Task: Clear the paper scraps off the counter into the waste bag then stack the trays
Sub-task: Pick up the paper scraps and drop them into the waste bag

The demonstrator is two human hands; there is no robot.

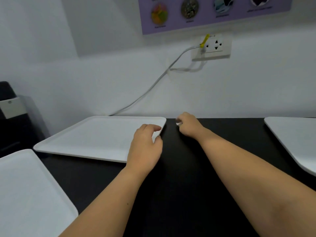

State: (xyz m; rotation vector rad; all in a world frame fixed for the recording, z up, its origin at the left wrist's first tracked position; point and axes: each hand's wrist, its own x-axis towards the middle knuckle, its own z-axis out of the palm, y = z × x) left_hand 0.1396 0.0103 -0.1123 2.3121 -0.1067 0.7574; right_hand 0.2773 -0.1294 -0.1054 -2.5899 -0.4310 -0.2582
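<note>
We see 3 white trays on the black counter [179,177]. The middle tray [95,137] lies at 11 o'clock from our hands, its far edge close to the white wall [102,74]. A second tray [29,190] sits at 8 o'clock, cut off by the frame, and a third tray [295,139] at 3 o'clock, also only partly in view.

Our left hand [145,147] rests over the right-hand corner of the middle tray, fingers curled around its rim with the thumb on the near side. Our right hand [188,124] is just beside that corner at 12 o'clock, low over the counter, fingertips pinching a small white paper scrap [178,123]; the scrap is blurred, so we cannot tell its shape.

On the wall at 1 o'clock is a white power socket [213,47] with a yellow tag [204,40] and a grey cable [153,86] running down behind the middle tray. A purple poster [213,12] hangs above.
</note>
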